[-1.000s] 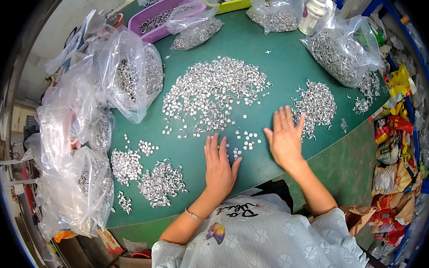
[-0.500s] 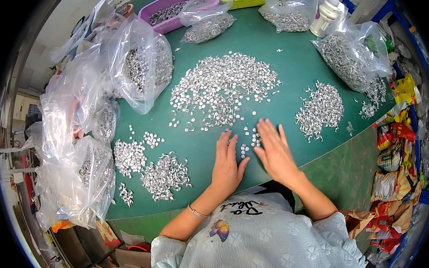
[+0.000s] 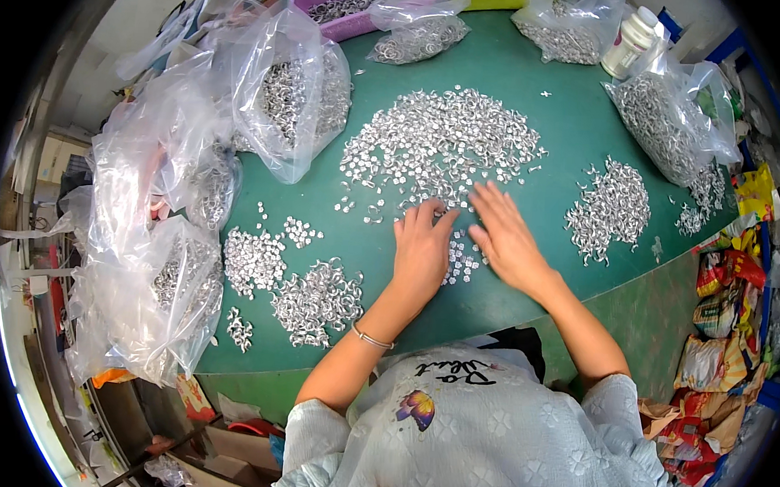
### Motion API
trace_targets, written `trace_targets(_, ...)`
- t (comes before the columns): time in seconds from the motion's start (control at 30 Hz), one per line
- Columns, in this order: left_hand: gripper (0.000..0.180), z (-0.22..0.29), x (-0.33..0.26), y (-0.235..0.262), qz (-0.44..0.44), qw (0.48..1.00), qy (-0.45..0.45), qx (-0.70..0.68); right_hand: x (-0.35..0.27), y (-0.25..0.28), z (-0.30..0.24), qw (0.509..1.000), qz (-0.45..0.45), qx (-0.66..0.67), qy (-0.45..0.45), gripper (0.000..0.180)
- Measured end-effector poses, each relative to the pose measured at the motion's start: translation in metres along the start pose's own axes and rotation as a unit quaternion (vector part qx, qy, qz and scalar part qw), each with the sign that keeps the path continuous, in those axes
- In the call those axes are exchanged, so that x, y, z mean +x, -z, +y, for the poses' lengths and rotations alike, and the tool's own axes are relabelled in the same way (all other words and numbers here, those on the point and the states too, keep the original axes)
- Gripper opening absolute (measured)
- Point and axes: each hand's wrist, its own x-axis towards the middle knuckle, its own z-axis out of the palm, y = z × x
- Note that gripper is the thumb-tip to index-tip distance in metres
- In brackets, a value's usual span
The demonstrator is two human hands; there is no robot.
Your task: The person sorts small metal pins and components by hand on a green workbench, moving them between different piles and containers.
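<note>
A large heap of small silver metal pieces lies spread on the green table. My left hand rests flat, palm down, at the heap's near edge, fingers apart. My right hand lies flat beside it, fingers spread over the near edge of the heap. Between the two hands sits a small cluster of pieces. Neither hand visibly grips anything. A thin bracelet circles my left wrist.
Smaller piles lie at the right and at the left front. Clear plastic bags of pieces stand along the left and right. A purple tray and white bottle sit at the back.
Both hands have slid left and forward along the table toward the big heap's near edge; the right hand has left the right-hand pile and now sits close beside the left.
</note>
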Motion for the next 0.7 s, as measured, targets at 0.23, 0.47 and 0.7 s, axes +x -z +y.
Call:
trace_targets(0.23,0.032,-0.01,-0.022,0.013,-0.008,0.998,0.028,-0.051,-0.02,0.019,-0.017,0.998,-0.02,0.063,-0.02,0.066)
trace_targets(0.47,0.039,-0.022,-0.016,0.008,-0.003,0.999,-0.03,0.01,0.0,-0.015,-0.028,0.994,-0.057,-0.089,0.0,0.074)
trace_targets(0.7,0.056,-0.01,-0.013,0.011,-0.004,0.998,0.049,0.038,0.04,-0.005,0.034,0.985,0.063,-0.159,-0.018,0.062)
